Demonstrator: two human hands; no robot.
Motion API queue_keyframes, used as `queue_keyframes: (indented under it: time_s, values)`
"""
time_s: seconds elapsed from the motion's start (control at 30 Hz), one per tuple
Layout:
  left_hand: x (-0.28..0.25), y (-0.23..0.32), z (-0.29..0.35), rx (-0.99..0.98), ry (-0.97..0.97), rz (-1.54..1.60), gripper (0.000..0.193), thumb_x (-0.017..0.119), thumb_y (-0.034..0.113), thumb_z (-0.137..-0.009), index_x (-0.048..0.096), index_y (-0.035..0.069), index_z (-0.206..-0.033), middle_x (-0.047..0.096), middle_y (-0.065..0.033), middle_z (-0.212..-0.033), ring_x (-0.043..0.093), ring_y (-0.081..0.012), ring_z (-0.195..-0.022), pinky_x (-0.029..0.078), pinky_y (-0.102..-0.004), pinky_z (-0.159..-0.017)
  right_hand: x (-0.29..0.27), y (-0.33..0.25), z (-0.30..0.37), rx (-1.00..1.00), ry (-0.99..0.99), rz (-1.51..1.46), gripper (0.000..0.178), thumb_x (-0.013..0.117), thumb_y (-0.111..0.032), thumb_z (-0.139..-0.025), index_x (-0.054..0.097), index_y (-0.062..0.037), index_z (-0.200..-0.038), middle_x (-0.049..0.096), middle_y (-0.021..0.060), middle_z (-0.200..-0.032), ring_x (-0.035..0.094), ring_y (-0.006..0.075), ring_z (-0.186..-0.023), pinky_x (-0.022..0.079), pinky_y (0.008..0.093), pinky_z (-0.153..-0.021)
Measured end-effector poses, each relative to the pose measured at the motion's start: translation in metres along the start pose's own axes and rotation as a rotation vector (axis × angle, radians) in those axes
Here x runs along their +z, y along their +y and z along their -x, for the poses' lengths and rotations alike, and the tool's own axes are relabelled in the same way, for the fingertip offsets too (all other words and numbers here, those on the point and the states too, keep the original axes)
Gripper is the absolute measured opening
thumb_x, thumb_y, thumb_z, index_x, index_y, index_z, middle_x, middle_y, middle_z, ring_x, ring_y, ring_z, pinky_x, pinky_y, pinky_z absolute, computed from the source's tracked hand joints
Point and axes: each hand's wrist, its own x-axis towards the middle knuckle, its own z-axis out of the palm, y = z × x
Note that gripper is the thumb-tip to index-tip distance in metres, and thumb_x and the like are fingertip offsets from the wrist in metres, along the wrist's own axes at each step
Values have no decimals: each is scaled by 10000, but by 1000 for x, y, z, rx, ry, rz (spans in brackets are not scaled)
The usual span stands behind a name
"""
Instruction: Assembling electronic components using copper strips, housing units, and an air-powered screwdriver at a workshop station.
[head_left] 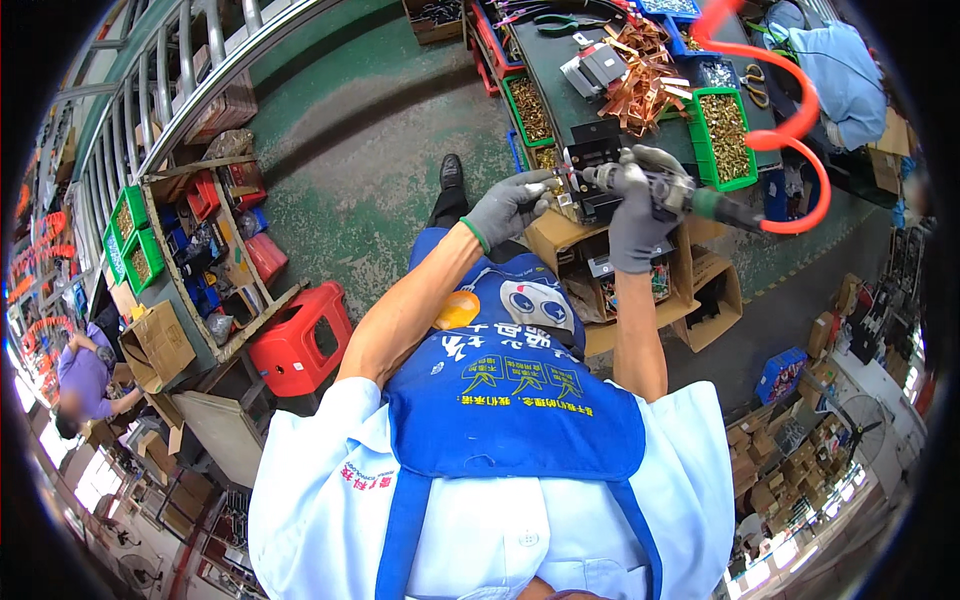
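Note:
My right hand (638,220), in a grey glove, is closed around an air screwdriver (672,190) whose tip points left. A red coiled hose (815,185) runs beside the tool's rear end. In front of the tip, at the bench edge, is a black part with metal pieces (592,150), its details partly hidden by the tool. My left hand (508,210), also gloved, has its fingers pinched together beside that part; what they hold is too small to name. Copper strips (640,85) lie piled just beyond, next to a grey and black device (597,68).
Green bins of brass fasteners, one on the right (722,140) and one on the left (530,110), flank the work. Pliers (555,22) and scissors (756,86) lie on the bench. Cardboard boxes (708,290) stand below, a red stool (300,338) at left. Another person (88,372) is far left.

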Motion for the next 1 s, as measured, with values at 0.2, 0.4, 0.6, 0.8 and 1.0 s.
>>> queue_keyframes:
  time_s: [0.2, 0.4, 0.6, 0.8, 1.0]
  values:
    - [23, 2, -4, -42, -98, 32, 404, 499, 40, -935, 425, 7, -1330, 567, -48, -1024, 589, -90, -841, 545, -157, -673, -20, -10, 2, 86, 116, -248, 279, 533, 62, -738, 503, -7, -1007, 581, 115, -958, 610, 193, -830, 525, 377, -840]
    - [25, -7, -19, -63, -121, 125, 325, 518, 77, -939, 492, 25, -1258, 620, -67, -1085, 628, -89, -841, 562, -143, -649, -27, -24, 2, 59, 183, -216, 276, 525, 0, -734, 512, -8, -1009, 585, 120, -944, 609, 209, -814, 500, 456, -909]
    - [36, -10, -24, -69, -114, 158, 305, 518, 103, -948, 499, 20, -1240, 619, -69, -1080, 629, -86, -829, 561, -144, -637, -35, -29, 5, 42, 176, -216, 291, 513, 28, -733, 506, -11, -1021, 582, 121, -950, 603, 202, -829, 496, 449, -914]
    - [47, -6, -23, -57, -78, 44, 269, 540, 129, -942, 533, 24, -1190, 634, -58, -1024, 620, -81, -776, 551, -139, -614, -34, -32, 4, 6, 178, -219, 289, 512, 29, -735, 506, -4, -1021, 581, 121, -945, 600, 192, -835, 500, 436, -908]
    - [58, -16, -36, 4, -85, -124, 209, 548, 160, -947, 565, 4, -1085, 637, -76, -933, 602, -86, -692, 507, -154, -535, -40, -27, 0, -50, 116, -129, 267, 569, 31, -751, 516, 1, -1011, 601, 116, -942, 612, 178, -836, 522, 370, -834]
